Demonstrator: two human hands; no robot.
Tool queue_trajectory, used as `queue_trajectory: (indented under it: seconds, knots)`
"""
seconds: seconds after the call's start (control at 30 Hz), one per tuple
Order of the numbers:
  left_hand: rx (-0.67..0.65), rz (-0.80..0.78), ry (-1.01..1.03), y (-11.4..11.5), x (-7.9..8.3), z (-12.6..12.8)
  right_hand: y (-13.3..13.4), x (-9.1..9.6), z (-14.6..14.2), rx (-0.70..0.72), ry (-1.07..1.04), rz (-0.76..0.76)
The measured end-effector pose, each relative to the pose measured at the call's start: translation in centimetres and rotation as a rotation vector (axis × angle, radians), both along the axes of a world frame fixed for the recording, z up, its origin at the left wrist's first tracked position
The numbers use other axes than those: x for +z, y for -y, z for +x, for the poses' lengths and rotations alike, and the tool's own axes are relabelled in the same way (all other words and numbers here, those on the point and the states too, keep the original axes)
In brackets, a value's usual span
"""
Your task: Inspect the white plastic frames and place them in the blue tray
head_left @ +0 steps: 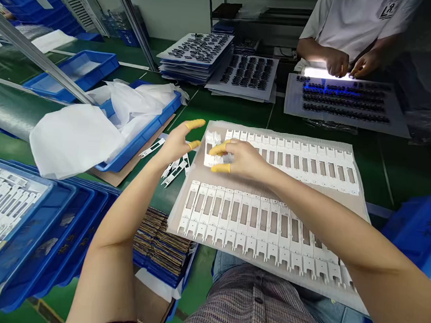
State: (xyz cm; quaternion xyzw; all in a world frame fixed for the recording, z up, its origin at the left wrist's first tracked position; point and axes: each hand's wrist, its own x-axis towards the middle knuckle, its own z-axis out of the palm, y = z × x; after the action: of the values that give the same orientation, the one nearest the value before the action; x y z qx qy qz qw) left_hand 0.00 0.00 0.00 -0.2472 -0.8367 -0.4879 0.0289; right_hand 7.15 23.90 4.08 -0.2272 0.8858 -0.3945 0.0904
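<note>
My left hand point(178, 142) wears yellow finger covers and is held beside the board's far left corner, thumb and forefinger apart with nothing between them. My right hand point(247, 159), also in yellow finger covers, has its fingers around a white plastic frame point(209, 151) at the left end of the far row. Two rows of such slotted white frames lie on a pale sheet-covered board point(196, 172): the far row point(305, 162) and the near row point(244, 221). Under my left wrist, several loose white frames point(174, 172) lie scattered on the green table.
Left of my arms stand a blue tray with white sheets point(143, 142) and stacked blue trays point(60, 225) of white parts. Brown slats point(165, 241) fill a low container. Across the table, a person's hands point(347, 62) work over a sheet of dark parts point(346, 103).
</note>
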Motion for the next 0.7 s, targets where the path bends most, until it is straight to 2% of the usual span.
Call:
queue_trajectory:
  seconds: [0.07,0.13,0.2,0.3,0.4,0.47,0.6,0.7]
  knots:
    - [0.056,0.038,0.045,0.7,-1.2,-1.3,1.3,-0.8,-2.1,-0.027,-0.109,0.268]
    - [0.005,0.067,0.108,1.0,-2.3,-2.1,2.4,-1.7,-3.9,-0.024,-0.153,0.456]
    - [-0.071,0.056,0.138,1.0,-3.2,-2.3,3.0,-2.6,-5.0,-0.025,-0.171,0.532]
    - [-0.136,-0.011,0.128,0.6,-3.8,-2.2,3.0,-3.3,-4.9,-0.029,-0.169,0.556]
    - [-0.183,-0.137,0.048,0.1,-3.9,-2.3,1.6,-2.8,-2.8,-0.031,-0.195,0.511]
    - [-0.241,-0.259,-0.038,-0.4,-3.9,-2.5,0.0,-2.1,-0.4,-0.029,-0.201,0.404]
    - [-0.342,-0.47,-0.152,-1.6,-4.0,-2.9,-5.2,-0.7,5.1,-0.016,-0.105,0.153]
    - [-0.34,-0.561,-0.176,-2.2,-4.0,-3.1,-9.7,-0.6,8.8,-0.096,-0.05,0.056]
